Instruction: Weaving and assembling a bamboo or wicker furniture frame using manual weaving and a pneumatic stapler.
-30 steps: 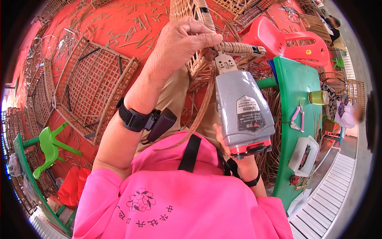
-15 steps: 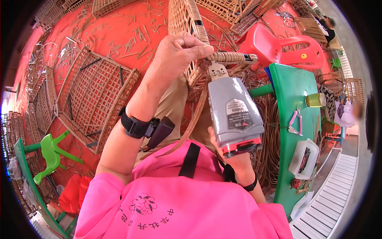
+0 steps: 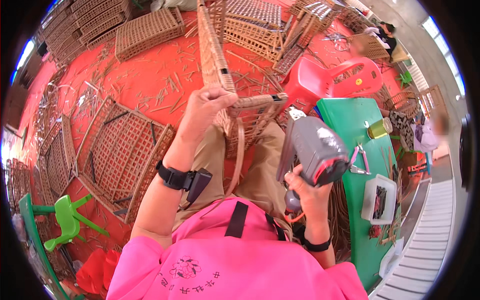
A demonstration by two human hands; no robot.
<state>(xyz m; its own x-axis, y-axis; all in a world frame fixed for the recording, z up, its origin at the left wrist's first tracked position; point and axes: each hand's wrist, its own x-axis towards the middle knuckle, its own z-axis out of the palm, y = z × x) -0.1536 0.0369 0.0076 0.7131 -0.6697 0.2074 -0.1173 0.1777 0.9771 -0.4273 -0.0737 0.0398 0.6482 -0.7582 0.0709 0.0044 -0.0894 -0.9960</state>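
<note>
My left hand [image 3: 207,107] is closed, thumb and fingers pinching the corner of a woven rattan frame [image 3: 214,55] that stands upright between my knees. From that corner a loose rattan strip [image 3: 240,150] hangs and curves down to my lap. My right hand [image 3: 312,195] grips a grey staple gun [image 3: 317,145] with a red-and-black rear end and a metal nose. The gun is apart from the frame, to its right, with its nose tilted up and left. Its body hides part of my right hand.
At right stands a green table [image 3: 345,112] with a jar [image 3: 380,128], pink-handled pliers [image 3: 360,161] and a white bin [image 3: 378,200]. A red chair [image 3: 330,82] is beyond it. Woven panels [image 3: 120,155] and a green stool [image 3: 67,220] are at left. Cane scraps litter the red floor; people sit far right.
The staple gun has come off the frame's corner and moved right, turning its nose up and left. My left hand still holds the corner, which sits a little further left and lower.
</note>
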